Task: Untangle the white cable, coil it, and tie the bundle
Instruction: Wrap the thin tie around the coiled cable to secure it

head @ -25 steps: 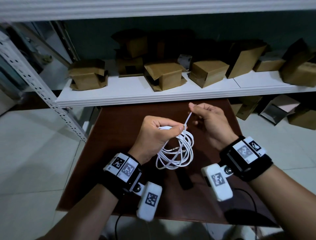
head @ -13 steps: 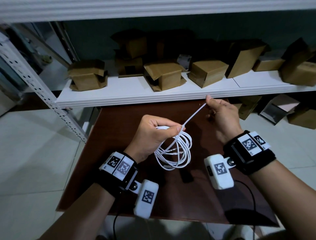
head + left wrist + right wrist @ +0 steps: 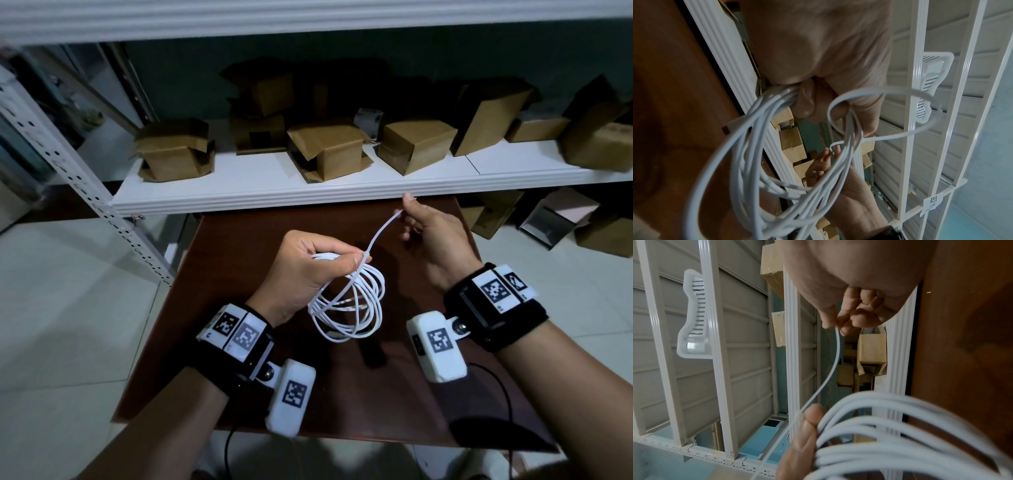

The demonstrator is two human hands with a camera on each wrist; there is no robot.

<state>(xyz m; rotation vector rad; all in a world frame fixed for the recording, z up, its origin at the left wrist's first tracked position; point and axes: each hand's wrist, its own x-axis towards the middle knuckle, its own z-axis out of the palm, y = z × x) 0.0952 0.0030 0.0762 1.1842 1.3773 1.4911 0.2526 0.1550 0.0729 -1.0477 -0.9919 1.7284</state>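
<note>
Right hand (image 3: 432, 236) pulled farther — white cable (image 3: 349, 301) coiled

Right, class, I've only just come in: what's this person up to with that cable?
A person is bundling a white cable above a dark brown table. The left hand grips the gathered loops at the top, and the rest of the coil hangs below it. The right hand pinches a thin white strand that runs up from the left hand's grip. Whether the bundle is tied yet cannot be told.
</note>
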